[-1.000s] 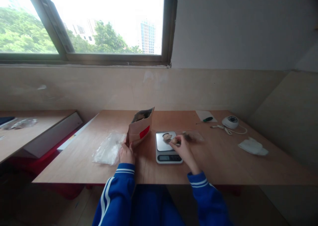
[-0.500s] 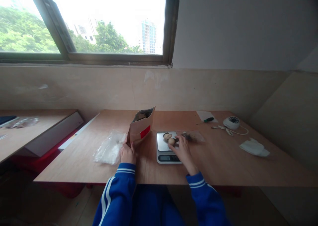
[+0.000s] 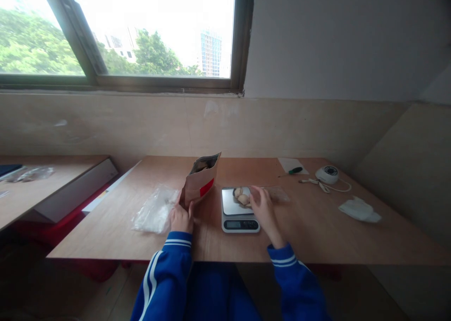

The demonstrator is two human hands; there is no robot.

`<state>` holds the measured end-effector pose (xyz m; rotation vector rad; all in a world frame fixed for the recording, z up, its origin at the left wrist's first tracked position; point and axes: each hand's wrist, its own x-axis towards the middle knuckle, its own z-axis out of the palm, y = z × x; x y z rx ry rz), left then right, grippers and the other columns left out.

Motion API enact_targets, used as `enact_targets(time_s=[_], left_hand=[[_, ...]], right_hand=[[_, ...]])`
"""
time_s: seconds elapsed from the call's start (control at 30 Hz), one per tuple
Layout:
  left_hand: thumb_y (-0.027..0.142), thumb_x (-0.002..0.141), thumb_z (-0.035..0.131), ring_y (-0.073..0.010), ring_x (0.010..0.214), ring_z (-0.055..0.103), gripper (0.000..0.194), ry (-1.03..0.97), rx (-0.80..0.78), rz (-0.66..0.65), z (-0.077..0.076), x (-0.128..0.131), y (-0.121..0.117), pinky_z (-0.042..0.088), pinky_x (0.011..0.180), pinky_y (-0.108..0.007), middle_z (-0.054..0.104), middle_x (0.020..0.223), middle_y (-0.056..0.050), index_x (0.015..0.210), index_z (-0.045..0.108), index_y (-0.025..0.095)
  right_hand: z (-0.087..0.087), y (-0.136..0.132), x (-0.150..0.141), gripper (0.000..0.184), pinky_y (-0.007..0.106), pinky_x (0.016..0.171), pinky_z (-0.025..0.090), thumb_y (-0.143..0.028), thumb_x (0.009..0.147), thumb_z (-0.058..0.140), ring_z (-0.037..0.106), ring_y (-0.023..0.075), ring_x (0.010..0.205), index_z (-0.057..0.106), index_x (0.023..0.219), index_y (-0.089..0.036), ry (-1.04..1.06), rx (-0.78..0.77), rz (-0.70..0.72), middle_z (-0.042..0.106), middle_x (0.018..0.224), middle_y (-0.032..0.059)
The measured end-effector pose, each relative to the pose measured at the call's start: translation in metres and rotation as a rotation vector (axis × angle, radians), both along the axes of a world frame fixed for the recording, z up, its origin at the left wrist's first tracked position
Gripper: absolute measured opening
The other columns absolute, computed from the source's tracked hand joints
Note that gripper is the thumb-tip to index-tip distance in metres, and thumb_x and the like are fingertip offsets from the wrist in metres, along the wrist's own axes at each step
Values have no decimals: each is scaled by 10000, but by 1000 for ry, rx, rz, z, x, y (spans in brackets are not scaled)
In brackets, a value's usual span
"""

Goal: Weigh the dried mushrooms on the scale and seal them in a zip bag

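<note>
A brown paper pouch [image 3: 196,185] with a red label stands open-topped and leaning, brown contents showing inside. My left hand [image 3: 182,217] grips its lower near corner. To the right lies a kitchen scale [image 3: 229,208] with a shiny plate and a small display. Several pale, rounded pieces, like dried mushrooms [image 3: 243,199], rest together on the plate. My right hand [image 3: 263,213] is at the scale's right edge, thumb and fingers apart beside the pieces; whether the fingertips touch them is unclear. Behind that hand, a clear plastic bag [image 3: 281,193] is partly hidden.
Left of the pouch lies a crumpled clear plastic bag [image 3: 155,210]. Toward the right are a green-handled screwdriver [image 3: 295,170] on white paper [image 3: 287,163], a white dome camera [image 3: 327,174] with its cable, and a folded white cloth or tissue [image 3: 360,210]. A second table [image 3: 70,170] stands left.
My right hand has drawn back a little to the right from over the pieces, uncovering more of them and the display. My left hand stays at the pouch.
</note>
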<state>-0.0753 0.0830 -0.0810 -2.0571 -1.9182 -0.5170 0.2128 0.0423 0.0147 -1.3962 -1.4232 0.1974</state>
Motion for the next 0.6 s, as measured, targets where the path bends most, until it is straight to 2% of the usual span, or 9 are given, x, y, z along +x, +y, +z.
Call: enact_targets(time_s=[0.1,0.17,0.27,0.33,0.43,0.6], left_hand=[[295,916,362,-361,1115,567,527,-132,-19,47,3,4,2,438,938,-495,592,1174,-283,1337,428,-14],[363,914,374,-362,1119,566,593,-225,4,108,3,5,6,432,955,-472,583,1172,-304,1309,420,-78],[409,894,420,-345,1142,561,625,-311,32,91,-1,2,12,435,967,-448,560,1230,-288,1309,416,-58],[412,875,458,-331,1152,560,602,-334,18,49,-5,-2,15,441,966,-439,555,1262,-258,1307,436,-6],[415,860,483,-308,1165,557,576,-356,4,56,-9,-5,17,439,979,-422,553,1287,-227,1295,453,39],[405,870,455,-274,1220,522,595,-365,-13,16,-7,-3,11,412,1019,-403,480,1371,-211,1349,364,64]], right_hand=[[49,-5,-13,261,423,937,477,-298,909,438,572,229,1046,580,1097,-184,24,111,107,586,1101,123],[82,-5,-26,254,398,1002,433,-261,935,408,543,206,1121,586,1108,-207,-19,170,230,585,1142,97],[117,2,-46,288,352,1024,408,-205,954,368,531,177,1148,596,1129,-197,-150,198,415,592,1169,87],[127,8,-56,298,333,989,426,-170,952,364,556,176,1100,617,1111,-172,-282,146,510,623,1122,92],[130,13,-63,273,335,933,437,-144,935,406,581,203,1026,662,1029,-128,-492,11,553,670,1018,107],[126,10,-61,259,282,753,465,-141,905,443,644,197,833,700,881,-120,-632,-359,645,712,922,113]])
